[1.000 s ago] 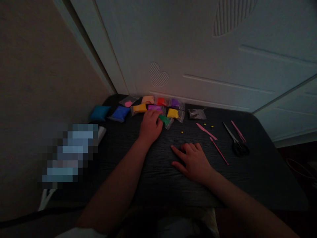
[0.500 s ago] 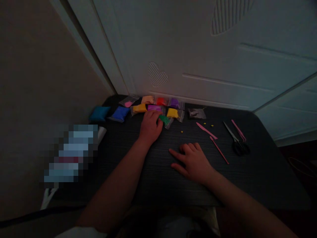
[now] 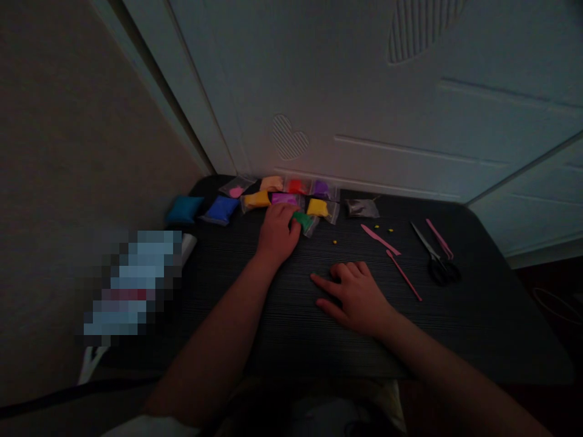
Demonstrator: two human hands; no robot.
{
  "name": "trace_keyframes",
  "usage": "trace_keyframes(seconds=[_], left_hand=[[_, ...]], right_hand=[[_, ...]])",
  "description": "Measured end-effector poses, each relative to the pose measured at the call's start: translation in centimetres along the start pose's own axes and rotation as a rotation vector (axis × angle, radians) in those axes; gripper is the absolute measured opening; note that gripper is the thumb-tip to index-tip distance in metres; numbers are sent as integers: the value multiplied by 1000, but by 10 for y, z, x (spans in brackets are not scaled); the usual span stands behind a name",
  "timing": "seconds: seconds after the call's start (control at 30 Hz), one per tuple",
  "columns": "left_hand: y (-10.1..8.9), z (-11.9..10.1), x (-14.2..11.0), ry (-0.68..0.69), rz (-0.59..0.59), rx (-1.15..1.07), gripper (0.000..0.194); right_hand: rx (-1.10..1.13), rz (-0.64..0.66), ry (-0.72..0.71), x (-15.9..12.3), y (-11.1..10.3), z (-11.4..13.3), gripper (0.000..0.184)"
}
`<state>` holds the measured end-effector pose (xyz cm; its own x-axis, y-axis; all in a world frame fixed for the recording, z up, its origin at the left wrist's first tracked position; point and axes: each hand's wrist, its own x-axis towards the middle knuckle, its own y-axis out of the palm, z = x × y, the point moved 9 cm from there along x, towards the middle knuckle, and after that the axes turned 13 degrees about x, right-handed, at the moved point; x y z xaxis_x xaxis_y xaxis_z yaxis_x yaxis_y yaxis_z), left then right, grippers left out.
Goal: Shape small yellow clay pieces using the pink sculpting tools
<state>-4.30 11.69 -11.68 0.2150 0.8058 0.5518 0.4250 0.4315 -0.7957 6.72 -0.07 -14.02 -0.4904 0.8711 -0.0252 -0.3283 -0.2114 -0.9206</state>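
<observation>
My left hand (image 3: 276,232) rests on the dark table (image 3: 255,315) with its fingers curled over a small green clay bag (image 3: 303,221). My right hand (image 3: 354,294) lies flat on the table nearer to me, fingers stretched out, holding nothing. Around the left hand lie several small bags of coloured clay: a yellow bag (image 3: 318,208), a magenta bag (image 3: 285,198), an orange-yellow bag (image 3: 256,199) and a blue bag (image 3: 221,209).
Pink plastic modelling tools (image 3: 379,240) and black scissors (image 3: 436,263) lie to the right. A grey bag (image 3: 361,209) and tiny yellow crumbs (image 3: 334,242) sit mid-table. A white panelled door (image 3: 364,97) stands right behind the table. A blurred patch (image 3: 132,282) is at the left.
None of the objects moved. My right hand drew very slightly toward the left; my left hand stays on the green bag.
</observation>
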Motion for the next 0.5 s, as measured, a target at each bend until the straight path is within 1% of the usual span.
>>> trace_keyframes(seconds=[0.1,0.23,0.37,0.5], left_hand=[[0,1,0,-3,-3,4,26],[0,1,0,9,-1,12,25],[1,1,0,10,-2,18,25],[2,2,0,2,8,26,25]], right_hand=[[-9,-53,70,0,-4,-6,48],[6,3,-6,0,1,1,46],[-17,-68,58,0,-5,-5,51],[-28,-38,-65,0,-1,4,53]])
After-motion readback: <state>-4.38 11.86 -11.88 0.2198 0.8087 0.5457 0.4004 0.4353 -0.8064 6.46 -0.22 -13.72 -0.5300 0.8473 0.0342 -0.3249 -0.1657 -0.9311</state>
